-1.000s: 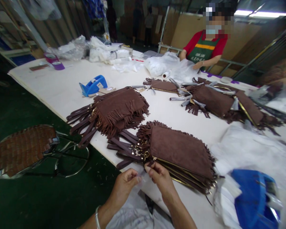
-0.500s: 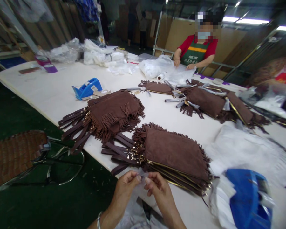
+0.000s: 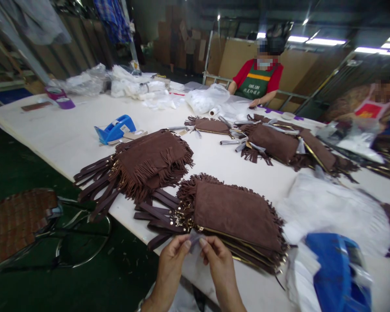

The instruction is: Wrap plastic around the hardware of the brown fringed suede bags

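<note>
Between my hands is a small, thin piece of clear plastic [image 3: 195, 237], perhaps a little bag. My left hand [image 3: 173, 264] pinches its left side with thumb and forefinger. On its other side, my right hand [image 3: 218, 263] pinches it the same way. Just beyond my fingers lies a stack of brown fringed suede bags [image 3: 237, 208] with gold zips. Their brown wrist straps [image 3: 160, 212] with gold clasps point left, towards the table edge. A second pile of brown fringed bags [image 3: 152, 158] lies further back on the left.
A blue tape dispenser [image 3: 336, 268] stands at the right front beside a white plastic heap [image 3: 334, 208]. Another blue dispenser [image 3: 115, 129] sits behind the left pile. More brown bags [image 3: 273, 141] lie across the table, before a co-worker in a green apron [image 3: 258, 82]. A stool [image 3: 22, 221] stands at left.
Both hands keep their pinch on the plastic, with only slight finger movement. The view has shifted a little. Across the table, the co-worker's arms have moved apart.
</note>
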A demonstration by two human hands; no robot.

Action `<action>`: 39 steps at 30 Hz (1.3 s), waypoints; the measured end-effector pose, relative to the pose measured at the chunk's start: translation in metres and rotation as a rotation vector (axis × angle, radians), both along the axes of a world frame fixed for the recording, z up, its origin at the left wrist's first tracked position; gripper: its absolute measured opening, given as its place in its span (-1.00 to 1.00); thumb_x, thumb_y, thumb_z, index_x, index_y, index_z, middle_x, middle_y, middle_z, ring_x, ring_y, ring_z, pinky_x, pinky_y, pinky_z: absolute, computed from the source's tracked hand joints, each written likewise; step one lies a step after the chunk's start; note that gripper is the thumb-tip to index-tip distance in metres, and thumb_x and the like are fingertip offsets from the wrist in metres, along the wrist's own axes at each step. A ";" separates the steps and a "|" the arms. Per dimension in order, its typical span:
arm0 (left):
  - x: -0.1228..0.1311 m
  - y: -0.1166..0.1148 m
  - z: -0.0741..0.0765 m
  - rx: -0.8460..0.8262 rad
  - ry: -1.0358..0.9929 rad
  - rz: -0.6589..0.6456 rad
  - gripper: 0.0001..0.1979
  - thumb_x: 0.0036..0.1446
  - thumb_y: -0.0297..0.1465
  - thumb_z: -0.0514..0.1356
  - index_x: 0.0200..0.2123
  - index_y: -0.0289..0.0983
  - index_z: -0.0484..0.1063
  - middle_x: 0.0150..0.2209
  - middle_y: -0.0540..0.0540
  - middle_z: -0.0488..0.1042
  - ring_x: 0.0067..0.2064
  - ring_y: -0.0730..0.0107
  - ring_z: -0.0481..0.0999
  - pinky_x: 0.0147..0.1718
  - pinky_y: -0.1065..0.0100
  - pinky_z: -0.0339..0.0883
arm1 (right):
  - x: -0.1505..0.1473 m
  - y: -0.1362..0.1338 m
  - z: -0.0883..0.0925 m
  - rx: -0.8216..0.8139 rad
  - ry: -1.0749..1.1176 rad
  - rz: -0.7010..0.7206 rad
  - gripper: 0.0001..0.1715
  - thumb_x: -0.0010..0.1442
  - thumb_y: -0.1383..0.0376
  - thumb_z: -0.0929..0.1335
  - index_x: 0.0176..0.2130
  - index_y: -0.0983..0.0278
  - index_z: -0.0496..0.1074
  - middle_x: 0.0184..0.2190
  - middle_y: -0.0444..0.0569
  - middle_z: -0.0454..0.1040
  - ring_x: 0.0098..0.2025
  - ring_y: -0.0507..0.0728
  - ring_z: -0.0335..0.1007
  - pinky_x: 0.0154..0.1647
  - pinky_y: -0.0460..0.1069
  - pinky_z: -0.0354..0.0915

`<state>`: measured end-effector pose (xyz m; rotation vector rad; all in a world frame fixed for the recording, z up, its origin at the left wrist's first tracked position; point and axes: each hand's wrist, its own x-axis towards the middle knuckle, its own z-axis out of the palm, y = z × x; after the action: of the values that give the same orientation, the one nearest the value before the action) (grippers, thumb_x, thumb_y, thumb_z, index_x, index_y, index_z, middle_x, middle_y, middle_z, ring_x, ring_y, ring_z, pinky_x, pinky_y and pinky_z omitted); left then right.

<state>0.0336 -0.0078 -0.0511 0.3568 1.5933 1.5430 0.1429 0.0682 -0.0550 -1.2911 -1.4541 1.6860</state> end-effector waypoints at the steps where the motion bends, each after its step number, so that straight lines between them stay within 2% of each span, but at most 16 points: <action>1: -0.001 0.000 -0.001 -0.006 0.017 0.001 -0.66 0.05 -0.14 0.25 -0.22 -0.27 0.54 -0.31 -0.09 0.57 -0.26 0.24 0.46 -0.23 0.34 0.29 | 0.000 0.000 0.000 0.008 -0.004 -0.010 -0.65 0.08 0.04 0.38 -0.45 0.28 0.43 -0.62 -0.18 0.30 -0.57 0.01 0.16 -0.54 -0.10 0.13; 8: -0.002 0.004 -0.011 -0.008 0.044 -0.018 -0.64 0.06 -0.13 0.24 -0.18 -0.26 0.54 -0.27 -0.10 0.58 -0.22 0.21 0.48 -0.23 0.33 0.32 | -0.003 0.001 0.007 0.074 -0.064 -0.067 -0.66 0.10 0.03 0.38 -0.42 0.26 0.45 -0.58 -0.17 0.36 -0.54 0.03 0.21 -0.48 -0.09 0.17; 16: -0.002 0.013 0.005 0.030 -0.001 0.005 -0.66 0.05 -0.16 0.26 -0.20 -0.27 0.54 -0.22 -0.14 0.58 -0.16 0.18 0.49 -0.15 0.31 0.32 | -0.001 0.000 0.012 0.092 -0.096 -0.103 -0.64 0.12 0.00 0.36 -0.37 0.25 0.46 -0.56 -0.17 0.36 -0.53 0.05 0.22 -0.48 -0.09 0.17; 21: 0.005 0.016 0.019 0.031 -0.095 0.060 -0.64 0.01 -0.14 0.29 -0.25 -0.32 0.52 -0.39 -0.11 0.54 -0.38 0.31 0.45 -0.37 0.37 0.30 | -0.003 -0.001 0.015 0.044 -0.048 -0.118 -0.63 0.13 -0.01 0.36 -0.37 0.26 0.46 -0.62 -0.18 0.31 -0.55 0.03 0.17 -0.52 -0.10 0.13; 24: 0.008 0.018 0.025 0.048 -0.137 0.086 -0.67 -0.03 -0.17 0.32 -0.30 -0.31 0.50 -0.42 -0.09 0.53 -0.41 0.36 0.44 -0.39 0.39 0.28 | -0.005 -0.003 0.021 0.034 -0.033 -0.127 -0.62 0.11 -0.01 0.36 -0.36 0.27 0.46 -0.66 -0.21 0.25 -0.58 0.02 0.13 -0.54 -0.10 0.10; 34: 0.011 0.028 0.029 0.052 -0.117 0.090 -0.72 -0.07 -0.21 0.35 -0.33 -0.27 0.52 -0.32 -0.12 0.59 -0.29 0.29 0.50 -0.31 0.40 0.31 | -0.005 -0.001 0.026 0.094 -0.052 -0.086 -0.63 0.15 -0.01 0.33 -0.34 0.25 0.45 -0.65 -0.21 0.23 -0.58 0.02 0.12 -0.55 -0.11 0.09; 39: 0.017 0.035 0.029 0.039 -0.205 0.115 -0.75 -0.08 -0.22 0.35 -0.39 -0.26 0.48 -0.42 -0.03 0.54 -0.37 0.38 0.47 -0.35 0.44 0.28 | -0.004 0.000 0.027 0.176 -0.128 -0.059 -0.60 0.17 -0.03 0.30 -0.34 0.23 0.46 -0.63 -0.18 0.29 -0.57 0.05 0.19 -0.51 -0.10 0.13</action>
<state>0.0501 0.0271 -0.0220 0.1248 1.4459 1.6438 0.1392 0.0683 -0.0276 -1.3509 -1.5831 1.4251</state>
